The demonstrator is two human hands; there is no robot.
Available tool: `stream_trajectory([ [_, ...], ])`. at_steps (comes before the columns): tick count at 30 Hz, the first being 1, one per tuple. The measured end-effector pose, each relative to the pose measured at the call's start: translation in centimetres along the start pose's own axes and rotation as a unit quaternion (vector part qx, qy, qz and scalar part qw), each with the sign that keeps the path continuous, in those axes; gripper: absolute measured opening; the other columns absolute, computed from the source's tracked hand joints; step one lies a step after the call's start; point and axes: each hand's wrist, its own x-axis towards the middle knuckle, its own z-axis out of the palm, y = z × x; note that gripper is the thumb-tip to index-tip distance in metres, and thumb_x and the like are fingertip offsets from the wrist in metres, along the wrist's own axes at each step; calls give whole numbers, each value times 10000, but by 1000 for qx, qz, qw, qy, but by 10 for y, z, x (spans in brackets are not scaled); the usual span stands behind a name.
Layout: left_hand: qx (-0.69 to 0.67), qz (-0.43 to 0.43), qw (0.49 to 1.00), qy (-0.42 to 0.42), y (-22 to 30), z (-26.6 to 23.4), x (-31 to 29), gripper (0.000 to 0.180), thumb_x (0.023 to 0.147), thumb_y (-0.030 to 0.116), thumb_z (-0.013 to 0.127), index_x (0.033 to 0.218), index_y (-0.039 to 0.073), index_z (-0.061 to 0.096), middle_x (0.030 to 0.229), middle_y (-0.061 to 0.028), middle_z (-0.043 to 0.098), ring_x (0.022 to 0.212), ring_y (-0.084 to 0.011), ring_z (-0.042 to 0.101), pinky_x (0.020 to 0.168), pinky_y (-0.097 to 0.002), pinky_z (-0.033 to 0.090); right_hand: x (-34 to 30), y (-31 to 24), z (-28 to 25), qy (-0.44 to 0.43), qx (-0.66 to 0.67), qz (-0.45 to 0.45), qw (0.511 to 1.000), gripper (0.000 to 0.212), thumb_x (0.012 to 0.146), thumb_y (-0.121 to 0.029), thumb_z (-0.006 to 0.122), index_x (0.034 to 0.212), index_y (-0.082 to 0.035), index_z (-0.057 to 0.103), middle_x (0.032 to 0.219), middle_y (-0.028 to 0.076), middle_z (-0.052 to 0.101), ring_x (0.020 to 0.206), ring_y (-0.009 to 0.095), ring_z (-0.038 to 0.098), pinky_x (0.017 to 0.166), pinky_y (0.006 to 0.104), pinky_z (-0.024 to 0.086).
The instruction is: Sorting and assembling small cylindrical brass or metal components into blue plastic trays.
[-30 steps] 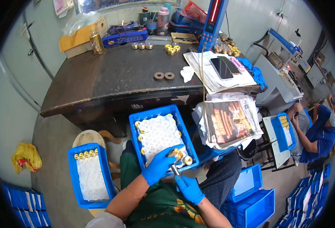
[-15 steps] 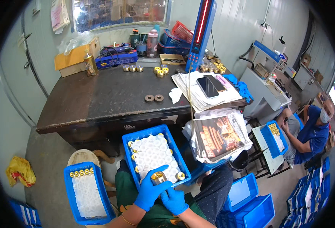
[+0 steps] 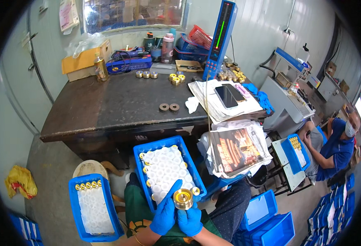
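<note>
Left hand (image 3: 164, 215) curled on gold-faced metal ring (image 3: 183, 201), index extended; right hand (image 3: 190, 221) below, hold hidden; ring at blue crate's (image 3: 193, 166) near edge. Likely mid-inspection; next move needs steady grip

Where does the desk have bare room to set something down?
The desk is bare on its left, between the bottle, the two brown rings and the front edge. Its right end is crowded with papers, a phone and the blue column; metal parts sit further back.
</note>
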Motion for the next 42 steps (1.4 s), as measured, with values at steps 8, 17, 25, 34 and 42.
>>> stream_trajectory([
  [8,-72,74,993,-60,-8,5,-2,762,828,243,560,1366,-8,82,1277,-133,335,1158,-205,364,983,-323,283,-14,16,1,-44,8,27,999,303,792,-203,558,1039,-27,558,602,172,556,485,334,550,454,371,428],
  [17,-6,66,995,80,-45,-48,-3,682,838,91,465,1376,27,51,1274,-148,349,1151,-213,379,975,-331,300,-20,34,38,-145,-39,101,983,196,820,-223,549,779,-31,558,582,223,529,499,356,547,436,402,419],
  [25,436,135,784,421,-62,-262,-37,434,707,58,647,1117,42,508,1005,-145,526,950,-282,514,833,-345,410,-39,46,49,-224,-8,200,954,244,860,-195,526,715,-1,549,486,120,497,427,200,518,420,332,387],
  [34,555,-166,679,450,-117,-345,-64,762,681,170,621,1328,54,235,959,-225,555,866,-360,559,735,-422,452,-35,55,37,-221,27,237,946,263,893,-196,474,748,3,566,483,45,504,437,92,483,413,266,370],
  [42,520,-71,740,421,-133,-364,-72,796,712,216,636,1345,47,185,1012,-205,573,891,-360,562,757,-395,456,-33,45,30,-217,30,266,939,267,884,-181,497,682,-10,533,491,33,487,448,69,453,415,256,362],
])
